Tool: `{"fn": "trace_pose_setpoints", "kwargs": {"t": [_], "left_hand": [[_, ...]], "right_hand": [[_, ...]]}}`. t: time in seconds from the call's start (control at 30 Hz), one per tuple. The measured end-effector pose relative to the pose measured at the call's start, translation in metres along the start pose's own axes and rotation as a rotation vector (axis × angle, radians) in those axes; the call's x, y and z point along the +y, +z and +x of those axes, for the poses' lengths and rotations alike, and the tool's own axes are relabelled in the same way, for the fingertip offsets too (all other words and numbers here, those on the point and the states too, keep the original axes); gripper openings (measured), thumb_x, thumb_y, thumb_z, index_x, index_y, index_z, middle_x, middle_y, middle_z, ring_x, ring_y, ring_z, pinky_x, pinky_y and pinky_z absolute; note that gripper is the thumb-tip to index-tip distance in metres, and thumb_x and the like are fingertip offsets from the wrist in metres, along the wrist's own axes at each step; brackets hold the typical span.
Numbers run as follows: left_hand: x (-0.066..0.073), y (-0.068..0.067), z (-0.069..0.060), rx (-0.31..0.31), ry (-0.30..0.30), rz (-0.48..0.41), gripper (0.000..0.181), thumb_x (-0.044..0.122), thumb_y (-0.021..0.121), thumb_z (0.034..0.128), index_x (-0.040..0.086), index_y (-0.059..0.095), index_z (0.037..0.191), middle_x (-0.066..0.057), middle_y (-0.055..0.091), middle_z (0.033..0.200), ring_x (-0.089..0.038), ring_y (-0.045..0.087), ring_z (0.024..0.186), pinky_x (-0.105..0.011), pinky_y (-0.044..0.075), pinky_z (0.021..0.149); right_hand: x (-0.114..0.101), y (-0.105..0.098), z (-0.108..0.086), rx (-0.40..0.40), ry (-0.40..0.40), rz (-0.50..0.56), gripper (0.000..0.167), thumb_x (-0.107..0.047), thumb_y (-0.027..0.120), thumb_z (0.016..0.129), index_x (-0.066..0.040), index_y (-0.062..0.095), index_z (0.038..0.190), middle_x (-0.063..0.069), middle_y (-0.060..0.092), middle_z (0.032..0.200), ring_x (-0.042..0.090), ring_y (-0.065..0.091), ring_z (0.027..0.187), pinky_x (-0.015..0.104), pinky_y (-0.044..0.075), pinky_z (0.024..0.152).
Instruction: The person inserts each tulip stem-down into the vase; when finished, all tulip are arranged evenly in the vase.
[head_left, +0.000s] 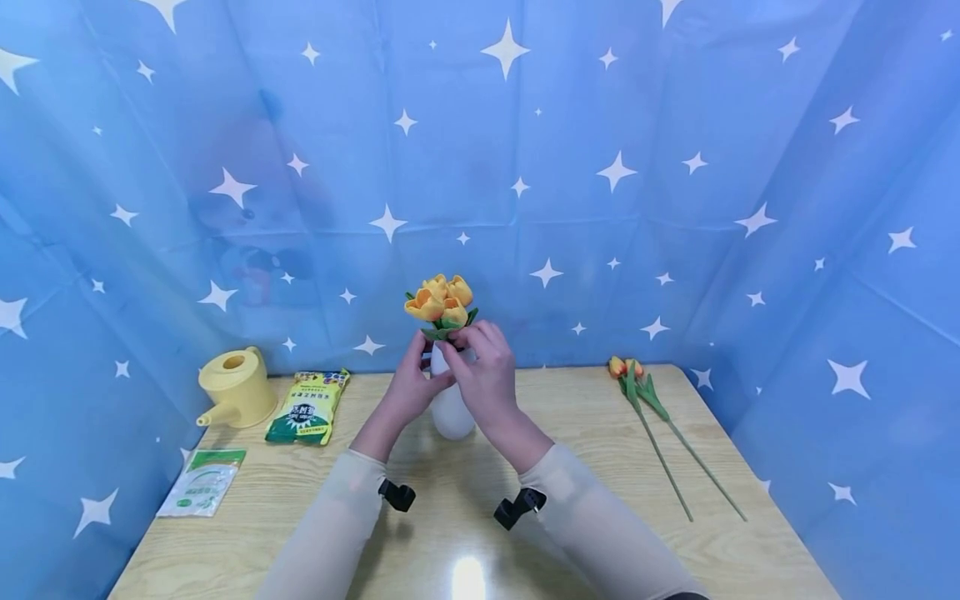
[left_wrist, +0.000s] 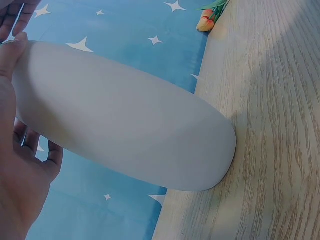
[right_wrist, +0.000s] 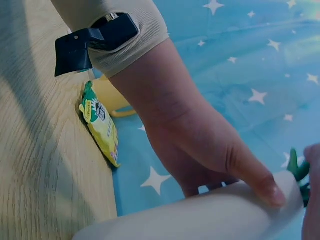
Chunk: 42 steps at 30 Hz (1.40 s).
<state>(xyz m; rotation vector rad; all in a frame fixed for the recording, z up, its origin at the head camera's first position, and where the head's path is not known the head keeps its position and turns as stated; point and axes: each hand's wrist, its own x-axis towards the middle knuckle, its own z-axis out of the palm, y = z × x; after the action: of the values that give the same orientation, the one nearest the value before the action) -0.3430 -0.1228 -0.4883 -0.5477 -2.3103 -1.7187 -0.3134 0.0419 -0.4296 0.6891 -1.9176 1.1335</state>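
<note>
From where I stand, the left hand [head_left: 409, 385] grips the upright white vase [head_left: 453, 417] at frame centre, apparently to steady it, while the right hand [head_left: 487, 371] reaches the yellow tulips [head_left: 426, 306] at its mouth, whether pinching I cannot tell.

This looks like a curtained booth or recording nook: blue star-printed curtains [head_left: 465, 183] hang behind and along both sides of a light wood-grain surface [head_left: 585, 442], and small black wrist cameras [head_left: 517, 508] are strapped over the person's sleeves [head_left: 330, 525]. A yellow watering can [head_left: 243, 396], printed packets [head_left: 307, 408], a white vase [head_left: 453, 417] and artificial-looking tulips [head_left: 426, 305] lend it a gardening theme.
</note>
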Motion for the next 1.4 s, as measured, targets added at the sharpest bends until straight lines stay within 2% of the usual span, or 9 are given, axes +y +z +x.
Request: {"fn": "trace_pose_setpoints", "kwargs": {"t": [0.13, 0.3, 0.43, 0.57, 0.73, 0.97, 1.07, 1.23, 1.4], "left_hand": [[-0.0009, 0.0001, 0.0005, -0.005, 0.005, 0.006, 0.074, 0.018, 0.085, 0.0981, 0.022, 0.044, 0.160, -0.007, 0.056, 0.154, -0.033, 0.055, 0.140, -0.061, 0.047, 0.116], [-0.0007, 0.0000, 0.0004, -0.007, 0.035, 0.017, 0.074, 0.013, 0.084, 0.0996, 0.018, 0.043, 0.161, -0.010, 0.057, 0.153, -0.035, 0.056, 0.138, -0.061, 0.049, 0.114], [0.0008, -0.0007, 0.0009, -0.005, 0.039, 0.025, 0.067, 0.012, 0.085, 0.0992, 0.019, 0.047, 0.154, -0.009, 0.057, 0.153, -0.035, 0.056, 0.138, -0.061, 0.049, 0.113], [0.0002, -0.0012, 0.0024, -0.008, 0.032, 0.024, 0.063, 0.013, 0.085, 0.0990, 0.020, 0.049, 0.150, -0.008, 0.057, 0.154, -0.035, 0.056, 0.139, -0.062, 0.049, 0.114], [0.0003, -0.0015, 0.0024, -0.004, 0.013, 0.031, 0.064, 0.016, 0.086, 0.0987, 0.023, 0.049, 0.150, -0.007, 0.056, 0.154, -0.034, 0.055, 0.141, -0.063, 0.048, 0.115], [-0.0003, 0.0000, 0.0021, 0.000, 0.045, 0.028, 0.060, 0.014, 0.086, 0.0980, 0.018, 0.050, 0.146, -0.009, 0.058, 0.148, -0.035, 0.057, 0.136, -0.062, 0.050, 0.113], [0.0002, 0.0003, 0.0023, 0.001, 0.052, 0.014, 0.058, 0.014, 0.085, 0.0972, 0.016, 0.051, 0.144, -0.010, 0.059, 0.146, -0.036, 0.058, 0.134, -0.062, 0.050, 0.112], [0.0010, 0.0002, 0.0013, 0.001, 0.034, 0.011, 0.059, 0.016, 0.086, 0.0972, 0.018, 0.051, 0.145, -0.009, 0.059, 0.147, -0.035, 0.057, 0.136, -0.063, 0.048, 0.114], [0.0008, 0.0004, 0.0015, 0.000, 0.042, 0.008, 0.059, 0.016, 0.086, 0.0975, 0.018, 0.051, 0.146, -0.009, 0.059, 0.146, -0.035, 0.057, 0.135, -0.063, 0.048, 0.114]], "right_hand": [[0.0023, 0.0030, 0.0002, 0.011, 0.004, 0.002, 0.015, -0.008, 0.087, 0.097, -0.007, 0.076, 0.088, 0.004, 0.068, 0.090, 0.023, 0.065, 0.089, 0.038, 0.056, 0.077], [0.0060, 0.0041, -0.0007, -0.027, -0.009, -0.073, 0.010, -0.009, 0.089, 0.096, -0.007, 0.080, 0.092, 0.003, 0.067, 0.091, 0.024, 0.060, 0.086, 0.040, 0.052, 0.078], [0.0063, 0.0031, -0.0004, -0.042, -0.007, -0.121, 0.011, -0.013, 0.090, 0.096, -0.008, 0.080, 0.095, 0.003, 0.066, 0.091, 0.025, 0.057, 0.085, 0.045, 0.051, 0.081], [0.0053, 0.0027, -0.0004, -0.023, 0.005, -0.082, 0.014, -0.015, 0.089, 0.097, -0.007, 0.078, 0.095, 0.004, 0.065, 0.090, 0.026, 0.057, 0.085, 0.044, 0.051, 0.079], [0.0044, 0.0040, 0.0002, 0.017, 0.023, -0.029, 0.021, -0.012, 0.087, 0.098, -0.007, 0.072, 0.086, 0.005, 0.062, 0.085, 0.026, 0.054, 0.081, 0.040, 0.048, 0.072], [0.0046, 0.0047, 0.0005, 0.011, 0.049, -0.067, 0.009, -0.008, 0.091, 0.094, -0.005, 0.083, 0.093, 0.005, 0.067, 0.088, 0.027, 0.060, 0.084, 0.047, 0.051, 0.080], [0.0038, 0.0033, 0.0002, -0.001, 0.072, -0.087, 0.009, -0.011, 0.091, 0.093, -0.005, 0.084, 0.095, 0.005, 0.068, 0.089, 0.028, 0.060, 0.084, 0.051, 0.051, 0.083], [0.0053, 0.0031, -0.0023, 0.021, 0.063, -0.062, 0.014, -0.014, 0.092, 0.094, -0.005, 0.081, 0.091, 0.007, 0.066, 0.089, 0.028, 0.059, 0.083, 0.047, 0.050, 0.079], [0.0055, 0.0048, -0.0025, 0.047, 0.053, -0.035, 0.014, -0.013, 0.093, 0.093, -0.005, 0.081, 0.092, 0.007, 0.065, 0.088, 0.027, 0.058, 0.083, 0.044, 0.049, 0.076]]}}
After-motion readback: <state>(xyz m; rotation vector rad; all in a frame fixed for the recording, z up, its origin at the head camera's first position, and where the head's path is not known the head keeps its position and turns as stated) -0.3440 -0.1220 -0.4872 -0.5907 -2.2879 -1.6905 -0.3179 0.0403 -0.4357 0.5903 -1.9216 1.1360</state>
